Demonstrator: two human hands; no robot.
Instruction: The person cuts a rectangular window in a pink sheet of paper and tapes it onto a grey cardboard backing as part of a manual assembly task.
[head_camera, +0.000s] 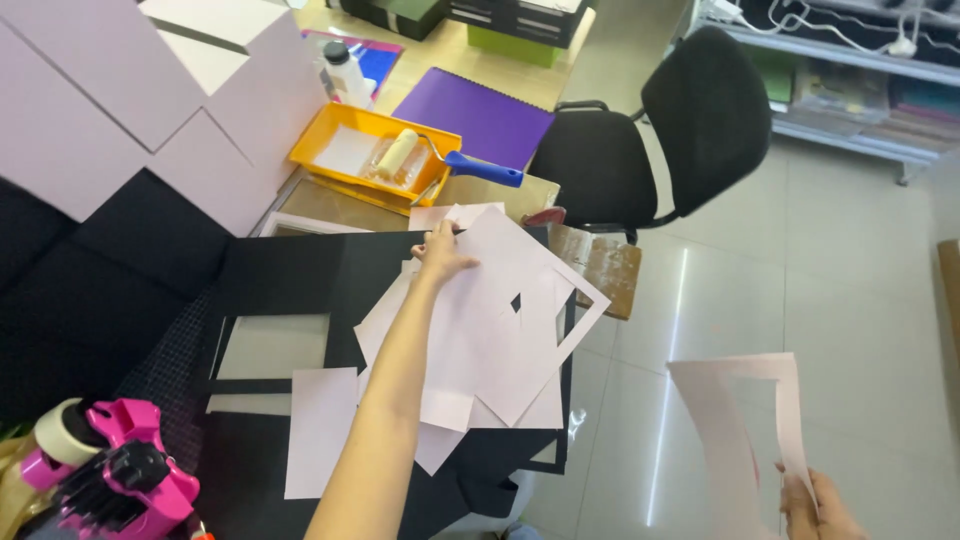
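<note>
Head view: your left hand (441, 255) lies flat, fingers spread, pressing on the top of a loose pile of pale pink paper sheets (490, 330) with cut-out windows; the hand grips nothing. The pile rests on black card sheets (290, 275) spread over the work table, and a single pale pink rectangular sheet (321, 430) lies just beside the pile, at your forearm. Your right hand (815, 510), low at the frame edge and out over the tiled floor, is closed on the bottom edge of a pale pink paper frame with a rectangular opening (735, 420), held upright and well apart from the pile. Behind the pile stands a yellow plastic tray (335, 135) holding a blue-handled paint roller (455, 160). A pink tape dispenser (125, 480) sits at lower left, and a black office chair (665, 135) stands beside the table.
</note>
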